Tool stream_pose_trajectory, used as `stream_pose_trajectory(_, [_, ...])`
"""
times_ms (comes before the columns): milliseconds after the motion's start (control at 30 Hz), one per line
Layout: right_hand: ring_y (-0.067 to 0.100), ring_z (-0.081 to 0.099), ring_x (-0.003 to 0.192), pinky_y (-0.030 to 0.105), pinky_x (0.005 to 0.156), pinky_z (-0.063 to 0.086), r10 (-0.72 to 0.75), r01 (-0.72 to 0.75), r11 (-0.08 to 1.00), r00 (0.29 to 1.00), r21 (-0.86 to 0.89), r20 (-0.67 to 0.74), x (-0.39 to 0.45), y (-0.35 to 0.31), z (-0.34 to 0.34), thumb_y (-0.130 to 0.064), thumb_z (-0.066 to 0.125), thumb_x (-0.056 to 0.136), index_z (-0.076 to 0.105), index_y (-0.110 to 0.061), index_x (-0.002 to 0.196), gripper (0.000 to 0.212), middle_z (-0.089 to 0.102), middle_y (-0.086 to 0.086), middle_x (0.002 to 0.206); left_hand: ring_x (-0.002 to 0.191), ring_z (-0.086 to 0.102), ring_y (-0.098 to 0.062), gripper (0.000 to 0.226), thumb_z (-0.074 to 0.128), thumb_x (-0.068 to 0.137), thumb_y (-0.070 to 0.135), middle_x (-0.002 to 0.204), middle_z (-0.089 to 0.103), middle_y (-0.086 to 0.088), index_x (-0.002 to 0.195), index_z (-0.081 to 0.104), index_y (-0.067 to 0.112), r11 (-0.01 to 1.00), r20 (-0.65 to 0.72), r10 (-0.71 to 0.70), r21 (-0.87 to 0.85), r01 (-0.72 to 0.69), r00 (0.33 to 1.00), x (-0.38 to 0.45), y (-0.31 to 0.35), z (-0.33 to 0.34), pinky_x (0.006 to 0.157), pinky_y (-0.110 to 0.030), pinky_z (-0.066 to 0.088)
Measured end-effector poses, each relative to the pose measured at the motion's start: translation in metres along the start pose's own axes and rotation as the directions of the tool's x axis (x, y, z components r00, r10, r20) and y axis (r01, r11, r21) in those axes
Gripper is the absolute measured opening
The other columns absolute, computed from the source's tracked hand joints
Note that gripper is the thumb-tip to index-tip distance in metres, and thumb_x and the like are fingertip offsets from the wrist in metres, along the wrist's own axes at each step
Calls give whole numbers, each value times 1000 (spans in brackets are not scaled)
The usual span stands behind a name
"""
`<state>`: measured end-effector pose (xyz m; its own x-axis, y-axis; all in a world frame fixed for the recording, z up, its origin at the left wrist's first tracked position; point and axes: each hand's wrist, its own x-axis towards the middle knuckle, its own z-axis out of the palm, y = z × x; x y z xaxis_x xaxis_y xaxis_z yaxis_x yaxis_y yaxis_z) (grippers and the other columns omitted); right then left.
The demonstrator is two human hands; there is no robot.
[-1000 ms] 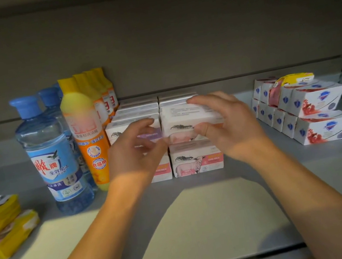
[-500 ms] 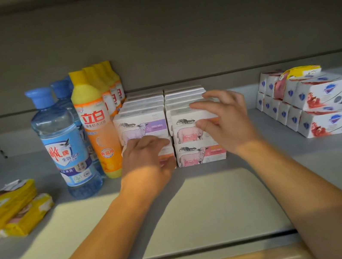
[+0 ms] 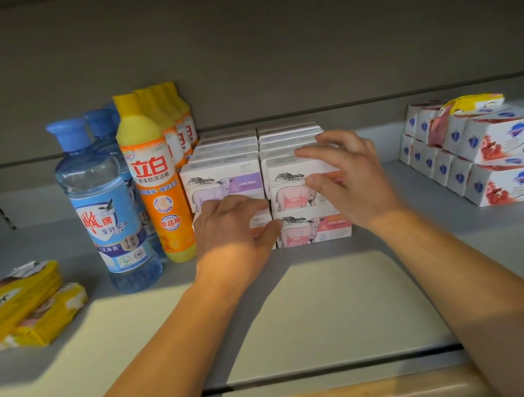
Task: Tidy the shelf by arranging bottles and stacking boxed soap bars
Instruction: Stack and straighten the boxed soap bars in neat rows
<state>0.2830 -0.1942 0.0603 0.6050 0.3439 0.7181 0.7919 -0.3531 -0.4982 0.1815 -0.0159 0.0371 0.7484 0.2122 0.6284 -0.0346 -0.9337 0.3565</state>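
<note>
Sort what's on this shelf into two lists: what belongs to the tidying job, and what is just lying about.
Job:
pink sheep soap boxes, top one held by the right hand
purple sheep soap box; left hand below it
blue bottles
orange bottles
red-and-white soap boxes

Lying about:
yellow wrapped packs

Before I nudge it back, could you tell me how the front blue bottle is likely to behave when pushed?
The front blue bottle stands tall on a narrow base, so a push high up would probably tip it. It looks full of liquid, so likely heavy. The orange bottle beside it may get knocked.
</note>
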Motion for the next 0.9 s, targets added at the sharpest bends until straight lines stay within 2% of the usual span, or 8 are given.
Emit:
stream_pose_trajectory(200, [17, 34, 125, 2, 83, 42, -1, 2, 1000, 999, 28, -43, -1, 3, 3, -12, 73, 85, 61, -24, 131, 49, 44, -5, 130, 102, 53, -32, 27, 67, 86, 45, 106, 71, -2, 104, 73, 26, 999, -55, -27, -24, 25, 998, 7, 6, 7, 82, -36, 37])
stream_pose_trajectory(367, [23, 38, 125, 45, 99, 47, 17, -16, 1000, 998, 21, -55, -1, 3, 8, -18, 73, 85, 61, -24, 130, 47, 47, -4, 128, 98, 54, -34, 23, 65, 88, 43, 98, 72, -3, 94, 75, 23, 999, -70, -50, 2, 50, 996, 9, 8, 8, 78, -38, 40])
stream_pose_trajectory(500, [24, 38, 126, 21, 108, 32, 13, -14, 1000, 998, -14, -59, -1, 0, 11, -19, 73, 85, 62, -24, 129, 45, 48, -5, 127, 96, 53, -33, 25, 61, 91, 43, 96, 71, -3, 90, 74, 21, 996, -62, -80, 28, 82, 995, 11, 8, 9, 79, -38, 42])
stream_pose_trajectory(567, [18, 38, 128, 16, 105, 33, 42, -41, 999, 998, 14, -51, -2, -2, 9, -17, 72, 85, 58, -24, 132, 49, 45, -5, 132, 97, 54, -33, 24, 61, 90, 42, 96, 71, -3, 91, 74, 21, 996, -66, -79, 30, 81, 995, 12, 9, 9, 80, -39, 42])
stream_pose_trajectory(667, [-13, 46, 113, 1, 83, 39, 169, -154, 974, 982, 167, -82, -3, -1, 5, -13, 72, 84, 50, -23, 138, 58, 41, -6, 134, 95, 54, -34, 23, 64, 90, 40, 94, 71, -3, 89, 74, 20, 997, -85, -73, 13, 75, 994, 11, 8, 10, 78, -39, 42])
stream_pose_trajectory(700, [-15, 49, 106, 0, 78, 39, 230, -210, 959, 969, 192, -88, -3, 0, 4, -15, 73, 84, 49, -24, 139, 61, 43, -7, 133, 94, 54, -34, 23, 64, 90, 39, 93, 72, -4, 88, 74, 19, 997, -89, -72, 11, 73, 993, 11, 8, 10, 78, -39, 43])
stream_pose_trajectory(833, [6, 52, 115, 20, 99, 43, 330, -319, 935, 943, 157, -49, -4, 1, 0, -28, 74, 83, 48, -26, 139, 61, 48, -6, 134, 94, 56, -35, 24, 63, 90, 38, 93, 72, -6, 88, 74, 17, 998, -57, -65, 15, 66, 996, 10, 8, 7, 79, -41, 45])
stream_pose_trajectory(900, [8, 51, 118, 28, 104, 43, 350, -341, 927, 936, 156, -33, -3, -2, -3, -29, 74, 83, 49, -26, 137, 60, 49, -7, 133, 97, 56, -36, 23, 63, 90, 37, 99, 72, -7, 93, 75, 17, 997, -61, -73, -28, 72, 995, 9, 11, 2, 80, -39, 47])
